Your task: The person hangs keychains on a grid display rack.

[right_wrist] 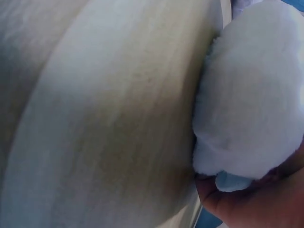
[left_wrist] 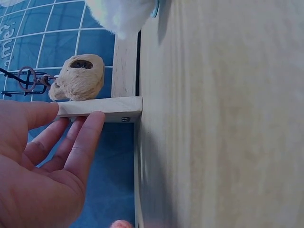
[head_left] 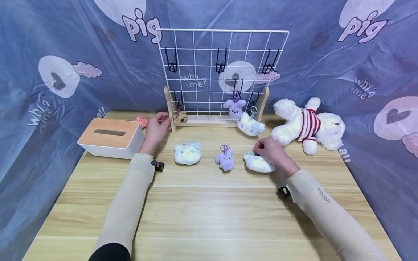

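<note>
My left hand [head_left: 157, 127] grips the left wooden post [left_wrist: 99, 108] of a white grid rack, thumb on one side and fingertips on the other. Beside that post hangs a small brown plush keychain [head_left: 180, 117] on a black hook. My right hand [head_left: 270, 149] pinches a white plush keychain [head_left: 259, 163] near its ring, low over the table; its plush body [right_wrist: 251, 90] fills much of the right wrist view. On the table in front of the rack lie a purple bunny keychain [head_left: 225, 160] and another white plush keychain [head_left: 187, 153] with blue details.
Several black hooks [head_left: 220, 65] hang on the grid. A purple bunny [head_left: 234, 108] and a white plush [head_left: 250, 124] hang at its lower right. A tissue box [head_left: 111, 136] with a pink item [head_left: 141, 121] behind stands left; a white stuffed toy [head_left: 308, 125] lies right.
</note>
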Tool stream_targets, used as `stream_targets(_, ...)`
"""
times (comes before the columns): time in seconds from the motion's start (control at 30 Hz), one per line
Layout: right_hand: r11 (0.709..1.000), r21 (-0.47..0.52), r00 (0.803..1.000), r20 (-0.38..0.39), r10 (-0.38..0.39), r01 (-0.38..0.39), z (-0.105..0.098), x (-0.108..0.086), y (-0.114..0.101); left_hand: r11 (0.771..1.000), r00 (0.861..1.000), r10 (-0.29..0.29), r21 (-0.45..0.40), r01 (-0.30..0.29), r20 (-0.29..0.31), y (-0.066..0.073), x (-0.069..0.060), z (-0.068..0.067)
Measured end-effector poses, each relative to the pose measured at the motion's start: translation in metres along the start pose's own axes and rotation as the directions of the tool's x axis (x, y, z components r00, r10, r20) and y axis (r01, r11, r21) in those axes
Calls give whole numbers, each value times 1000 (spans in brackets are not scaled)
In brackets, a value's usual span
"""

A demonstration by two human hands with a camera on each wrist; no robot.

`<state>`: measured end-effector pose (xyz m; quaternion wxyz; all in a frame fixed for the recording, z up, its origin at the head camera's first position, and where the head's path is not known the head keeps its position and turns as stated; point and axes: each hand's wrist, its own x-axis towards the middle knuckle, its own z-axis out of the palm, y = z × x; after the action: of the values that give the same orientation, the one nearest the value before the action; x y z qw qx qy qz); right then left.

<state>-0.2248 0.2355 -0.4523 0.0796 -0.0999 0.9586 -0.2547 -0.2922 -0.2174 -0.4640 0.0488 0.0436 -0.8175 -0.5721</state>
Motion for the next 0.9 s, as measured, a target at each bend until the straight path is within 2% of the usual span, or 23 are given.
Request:
stream_targets(0.4, 998, 59, 1000, -15, 15, -14, -3, -4, 0, 1000, 1000, -3, 17, 3, -12, 2, 1, -1)
stream_targets(0.67, 993, 117, 998, -60, 13, -6, -2, -6, 6, 1000, 1000, -4, 5, 4, -3, 2, 0, -1)
stream_targets(0.9, 983, 182, 999, -47, 7, 2, -1, -8, 13, 1000, 1000, -4, 2, 4, -5, 1, 1, 0)
